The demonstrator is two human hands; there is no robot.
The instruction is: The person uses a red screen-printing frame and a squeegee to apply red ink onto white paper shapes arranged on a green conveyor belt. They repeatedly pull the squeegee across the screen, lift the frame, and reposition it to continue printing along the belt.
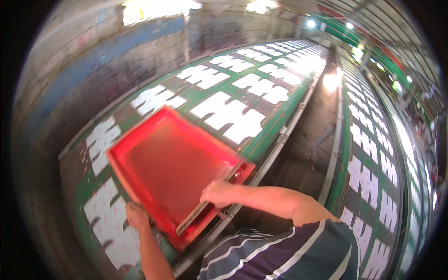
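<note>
Left hand [136,215]: gripping red screen frame [177,163] at near edge.
Right hand [217,192]: closing on squeegee [205,205], near end.
Progress: white pieces [242,88] lying farther along the surface [266,140], printed or not, cannot tell.

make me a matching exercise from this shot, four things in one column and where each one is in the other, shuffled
Things:
1. left hand
2. right hand
3. red screen frame
4. white cut pieces

Places or states:
A. laid out in rows along the green table
B. gripping the frame's near left edge
C. lying flat on the table, over one of the pieces
D. on the squeegee at the frame's near end

Pairs: 1-B, 2-D, 3-C, 4-A
</note>
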